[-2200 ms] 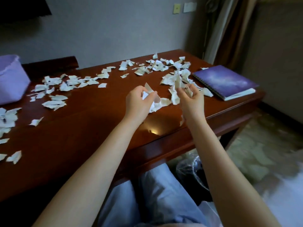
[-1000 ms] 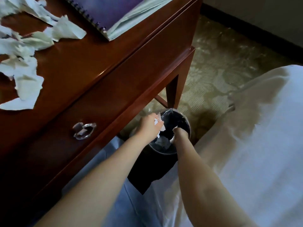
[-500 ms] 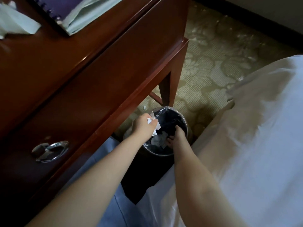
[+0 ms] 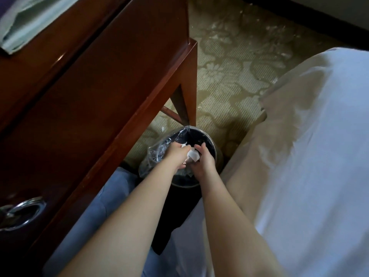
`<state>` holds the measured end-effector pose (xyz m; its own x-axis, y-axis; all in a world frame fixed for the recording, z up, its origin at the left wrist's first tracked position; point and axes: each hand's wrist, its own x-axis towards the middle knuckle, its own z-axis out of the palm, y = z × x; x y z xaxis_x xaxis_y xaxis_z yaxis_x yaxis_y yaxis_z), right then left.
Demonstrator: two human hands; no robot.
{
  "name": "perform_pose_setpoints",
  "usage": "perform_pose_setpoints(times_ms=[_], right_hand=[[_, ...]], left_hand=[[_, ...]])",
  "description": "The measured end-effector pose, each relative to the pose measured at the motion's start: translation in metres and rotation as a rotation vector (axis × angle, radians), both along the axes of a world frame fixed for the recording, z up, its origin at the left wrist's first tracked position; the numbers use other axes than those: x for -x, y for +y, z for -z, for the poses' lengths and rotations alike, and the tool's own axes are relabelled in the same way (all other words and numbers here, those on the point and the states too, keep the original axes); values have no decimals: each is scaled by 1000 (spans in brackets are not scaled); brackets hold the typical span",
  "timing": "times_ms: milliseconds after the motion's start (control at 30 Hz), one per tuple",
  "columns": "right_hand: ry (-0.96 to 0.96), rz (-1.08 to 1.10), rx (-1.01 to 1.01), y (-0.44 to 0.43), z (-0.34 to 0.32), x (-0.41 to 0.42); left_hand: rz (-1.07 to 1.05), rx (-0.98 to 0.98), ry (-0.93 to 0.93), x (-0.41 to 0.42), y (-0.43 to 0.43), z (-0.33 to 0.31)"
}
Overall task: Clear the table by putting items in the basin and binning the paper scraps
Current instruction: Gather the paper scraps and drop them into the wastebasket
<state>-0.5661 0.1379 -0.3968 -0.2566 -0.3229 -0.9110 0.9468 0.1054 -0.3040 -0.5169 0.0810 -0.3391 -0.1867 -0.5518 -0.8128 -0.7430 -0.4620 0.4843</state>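
Observation:
A black bin (image 4: 212,141) lined with a clear plastic bag stands on the carpet beside the table leg. Both hands hover over its mouth, close together. My left hand (image 4: 176,155) holds a wad of white paper scraps (image 4: 192,156), with another scrap showing at its fingertips. My right hand (image 4: 204,161) touches the wad from the right, its fingers pointing away from me and looking fairly straight. More scraps lie dimly inside the bin under my hands.
The dark wooden table (image 4: 95,100) fills the left, with a metal ring drawer handle (image 4: 24,212) and a notebook's edge (image 4: 20,29) on top. The table leg (image 4: 186,104) stands just behind the bin. White bedding (image 4: 303,156) is on the right, patterned carpet beyond.
Both hands carried scraps from the tabletop down to the bin. The right hand dropped its scraps, then rose from inside the bin to meet the left hand.

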Motion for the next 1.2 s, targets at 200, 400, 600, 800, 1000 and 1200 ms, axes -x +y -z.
perform_pose_setpoints(times_ms=[200,400,600,800,1000,1200], right_hand=[[26,-112,-91,3,-8,2],[99,-169,-161,0,0,1],[200,-249,-138,-10,-18,-3],[289,-182,-29,-8,-58,-26],[338,10,160,3,-136,-37],[466,87,350,17,-221,-61]], left_hand=[[102,0,-11,-5,-7,2],[47,22,-18,-14,-7,-4],[-26,122,40,-32,-4,-27],[-48,232,130,-59,11,-66],[-34,504,321,-82,29,-129],[-170,641,653,-116,60,-206]])
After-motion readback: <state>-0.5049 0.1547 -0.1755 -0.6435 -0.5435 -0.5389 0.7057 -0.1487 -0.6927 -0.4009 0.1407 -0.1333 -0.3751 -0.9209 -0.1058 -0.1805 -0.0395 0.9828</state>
